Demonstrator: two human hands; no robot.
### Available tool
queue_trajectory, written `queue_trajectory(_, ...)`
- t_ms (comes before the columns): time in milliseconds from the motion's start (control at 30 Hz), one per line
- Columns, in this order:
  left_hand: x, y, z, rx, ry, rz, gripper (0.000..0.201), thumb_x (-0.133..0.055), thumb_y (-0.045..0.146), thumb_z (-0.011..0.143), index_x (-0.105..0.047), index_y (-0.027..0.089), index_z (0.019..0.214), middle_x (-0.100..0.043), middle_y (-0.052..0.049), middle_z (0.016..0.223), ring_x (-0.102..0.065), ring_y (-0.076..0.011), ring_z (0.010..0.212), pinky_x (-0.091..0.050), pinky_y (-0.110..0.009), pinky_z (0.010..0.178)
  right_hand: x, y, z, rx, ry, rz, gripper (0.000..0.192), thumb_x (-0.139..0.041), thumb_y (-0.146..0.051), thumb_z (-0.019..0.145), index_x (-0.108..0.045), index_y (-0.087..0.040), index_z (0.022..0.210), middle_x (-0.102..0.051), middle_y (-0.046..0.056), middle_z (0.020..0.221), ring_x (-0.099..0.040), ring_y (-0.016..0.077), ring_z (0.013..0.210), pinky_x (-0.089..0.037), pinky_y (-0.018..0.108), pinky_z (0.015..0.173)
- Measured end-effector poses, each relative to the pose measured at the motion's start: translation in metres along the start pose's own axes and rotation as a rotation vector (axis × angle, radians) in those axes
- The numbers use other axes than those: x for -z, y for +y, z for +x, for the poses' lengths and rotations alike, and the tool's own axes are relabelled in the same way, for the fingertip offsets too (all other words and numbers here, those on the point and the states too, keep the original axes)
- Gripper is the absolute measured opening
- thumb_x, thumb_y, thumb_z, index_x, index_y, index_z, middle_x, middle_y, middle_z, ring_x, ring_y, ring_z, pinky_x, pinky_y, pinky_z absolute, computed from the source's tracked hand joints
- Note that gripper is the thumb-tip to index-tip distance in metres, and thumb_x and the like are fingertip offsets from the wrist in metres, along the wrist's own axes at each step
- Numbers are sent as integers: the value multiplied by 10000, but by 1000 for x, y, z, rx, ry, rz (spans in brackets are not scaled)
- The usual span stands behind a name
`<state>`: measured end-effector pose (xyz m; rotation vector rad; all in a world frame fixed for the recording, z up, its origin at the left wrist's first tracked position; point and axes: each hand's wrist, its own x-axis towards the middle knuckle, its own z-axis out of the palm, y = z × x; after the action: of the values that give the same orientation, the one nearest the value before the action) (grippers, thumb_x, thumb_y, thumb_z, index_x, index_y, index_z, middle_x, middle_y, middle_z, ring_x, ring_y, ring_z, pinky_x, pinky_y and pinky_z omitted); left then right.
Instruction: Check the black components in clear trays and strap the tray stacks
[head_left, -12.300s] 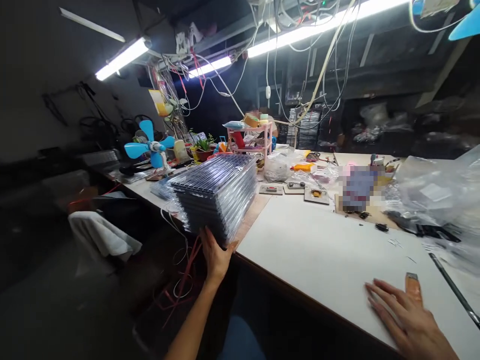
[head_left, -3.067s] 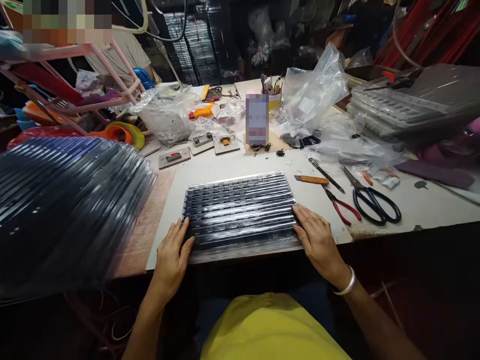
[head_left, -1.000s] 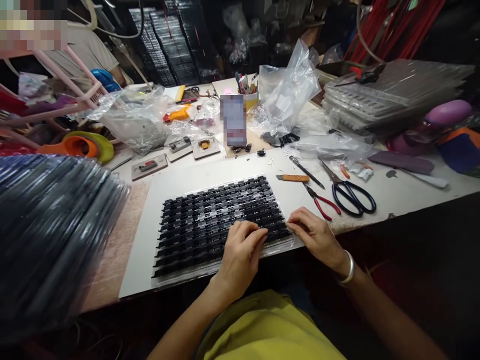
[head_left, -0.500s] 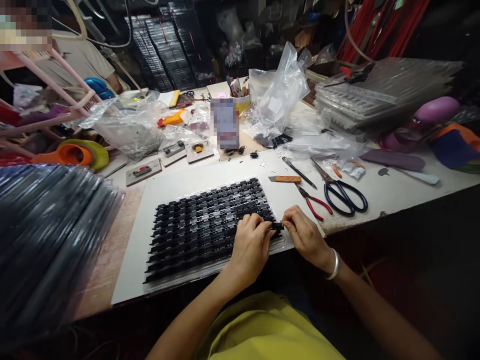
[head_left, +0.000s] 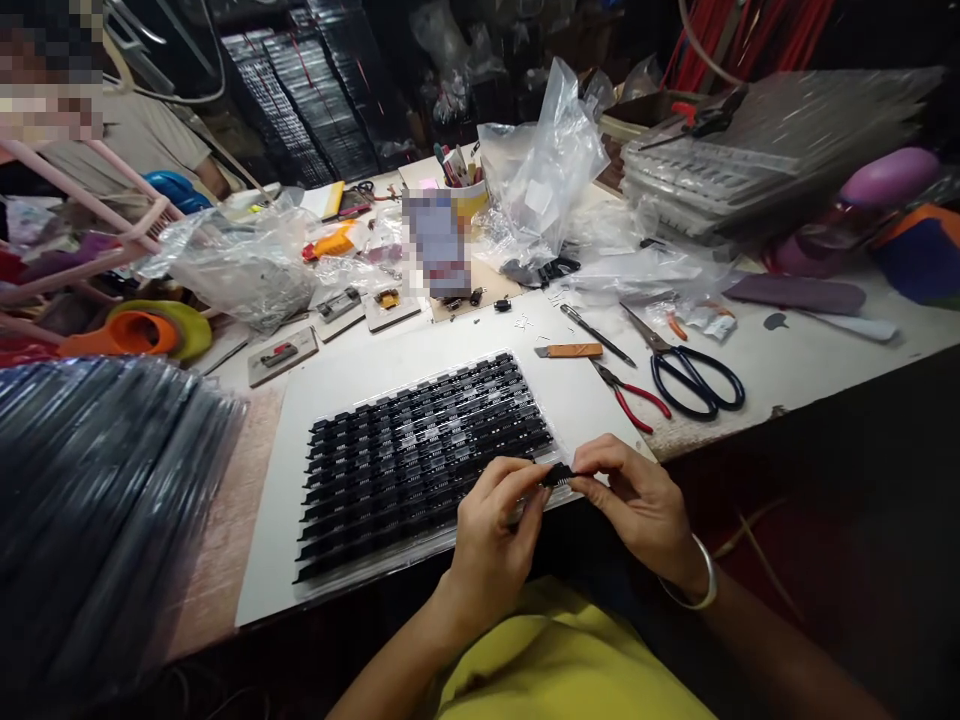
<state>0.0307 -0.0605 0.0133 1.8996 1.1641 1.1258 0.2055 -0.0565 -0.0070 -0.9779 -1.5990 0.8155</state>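
A clear plastic tray filled with rows of small black components lies on the white table in front of me. My left hand and my right hand meet at the tray's near right corner. Both pinch one small black component between their fingertips, just above the table edge. A silver bangle circles my right wrist.
A tall stack of similar trays fills the left foreground. Black scissors, red-handled pliers and a utility knife lie right of the tray. Plastic bags, small jigs and more trays crowd the back. Another person sits far left.
My hands have lifted one black component off the tray's near right corner and drawn it slightly toward me. The view has shifted a little.
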Motion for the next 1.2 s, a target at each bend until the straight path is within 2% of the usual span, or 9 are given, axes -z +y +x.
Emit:
queue_trajectory(200,18,8,-18,88,-197,-133,251,-536,71,831,-588,189,1046,-598,-43,899,-555,-115,762,-463,-235,661,8,-15,-7,181,-236,-13,283,-551,23,800,-539,-174,1003,-566,51,873,-559,124,808,-492,243,697)
queue_trajectory(400,19,9,-21,15,-217,-37,157,-546,63,732,-526,176,840,-490,-2,709,-460,-113,635,-375,-244,553,8,-22,-6,201,-377,-6,256,-546,9,810,-533,-173,990,-569,57,864,-548,122,799,-492,235,695)
queue_trajectory(667,13,10,-27,-23,-122,27,183,-524,53,666,-438,195,744,-441,14,658,-423,-120,605,-323,-258,522,4,-25,-8,197,-404,36,245,-521,-35,838,-513,-202,1018,-578,48,835,-558,128,768,-502,250,684)
queue_trajectory(767,17,10,-28,26,-215,-1,141,-533,64,728,-489,189,778,-508,-2,700,-477,-125,640,-382,-257,557,6,-25,-6,153,-413,59,204,-536,-64,843,-532,-205,991,-593,33,803,-569,120,726,-502,237,659)
queue_trajectory(867,29,4,-28,64,-286,-31,190,-537,114,824,-571,196,992,-604,-48,894,-566,-151,807,-468,-271,693,11,-17,2,118,-381,7,191,-562,-103,844,-577,-211,1000,-626,29,809,-600,129,739,-513,239,660)
queue_trajectory(933,40,-3,-32,78,-168,37,286,-537,138,851,-565,219,1124,-602,-67,1028,-573,-169,933,-478,-285,782,15,-5,10,112,-291,-108,211,-562,-123,850,-610,-219,1032,-632,42,853,-611,147,785,-519,264,691)
queue_trajectory(1000,54,-11,-38,99,8,159,299,-534,131,859,-580,235,1135,-593,-59,1061,-569,-170,977,-468,-285,819,17,9,18,108,-219,-208,236,-546,-131,862,-628,-228,1061,-613,52,886,-605,157,812,-517,285,705)
queue_trajectory(1067,68,-19,-46,120,127,258,273,-536,117,857,-612,239,1089,-597,-41,1034,-574,-162,964,-460,-276,822,18,20,23,118,-222,-250,256,-531,-123,869,-633,-230,1078,-591,53,894,-594,153,815,-513,287,699)
queue_trajectory(1200,91,-25,-62,161,240,375,220,-549,114,852,-639,229,1017,-609,-20,991,-587,-148,912,-454,-269,806,15,26,27,202,-275,-278,298,-503,-98,875,-624,-231,1112,-578,60,916,-582,152,827,-517,287,684)
